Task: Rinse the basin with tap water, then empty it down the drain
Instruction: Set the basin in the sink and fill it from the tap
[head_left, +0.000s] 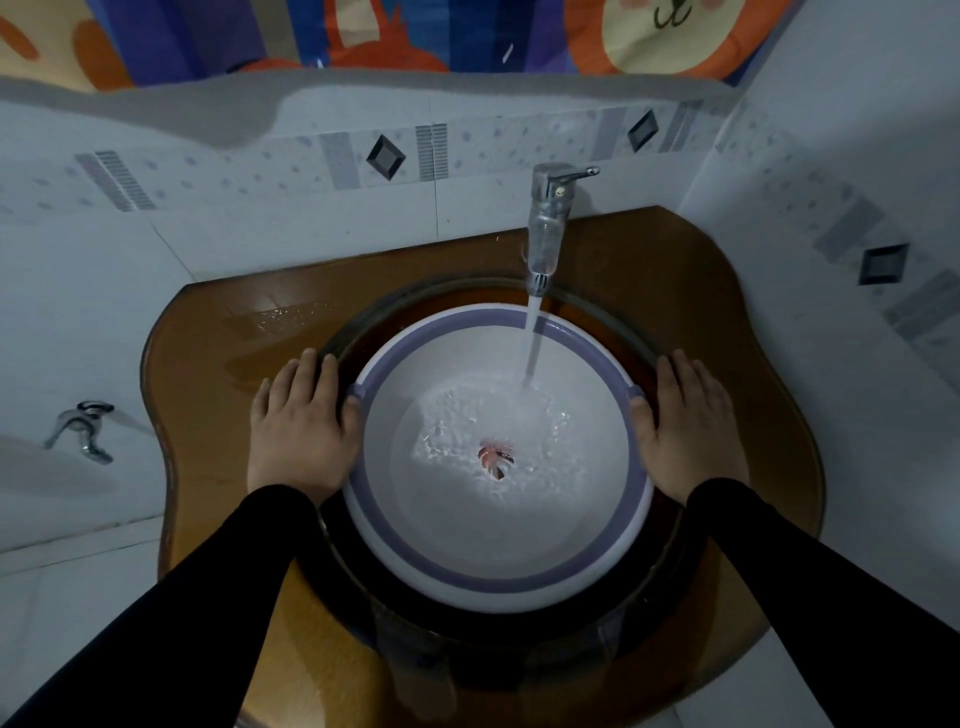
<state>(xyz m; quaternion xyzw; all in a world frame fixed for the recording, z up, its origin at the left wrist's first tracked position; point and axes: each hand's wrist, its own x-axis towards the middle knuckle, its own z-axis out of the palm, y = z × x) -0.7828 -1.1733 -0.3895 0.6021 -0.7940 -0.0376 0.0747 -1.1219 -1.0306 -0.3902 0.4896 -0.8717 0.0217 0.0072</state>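
Pale patterned wall tiles (249, 218) run behind and to both sides of the scene, with a bright cartoon-printed cloth (395, 31) hanging along the top. Below them an amber glass tabletop (727, 322) with a wavy outline carries a round sink (670, 561) of dark glass set into its middle, and a wet patch glints on the glass at the far left.

Sitting inside the sink is the basin (498, 551), a round white plastic one with a lavender band around its rim and a small reddish motif on its bottom. Its rim lies just inside the sink's rim, closest on the near side. Two black sleeves (218, 597) reach in from the bottom corners.

The left hand (298, 431) lies palm down on the sink's edge at the basin's left side, fingers loosely spread, thumb hooked over the basin rim. The right hand (688, 428) mirrors it on the right side, fingers spread and thumb over the rim. Both hold the basin lightly by its edge.

A chrome faucet (548, 223) stands at the back of the tabletop, its lever pointing right. A stream of water (532, 343) falls from its spout into the far right part of the basin, where a shallow rippling pool (467, 431) covers the bottom. A smaller chrome wall tap (83, 428) sticks out of the tiles at the left.
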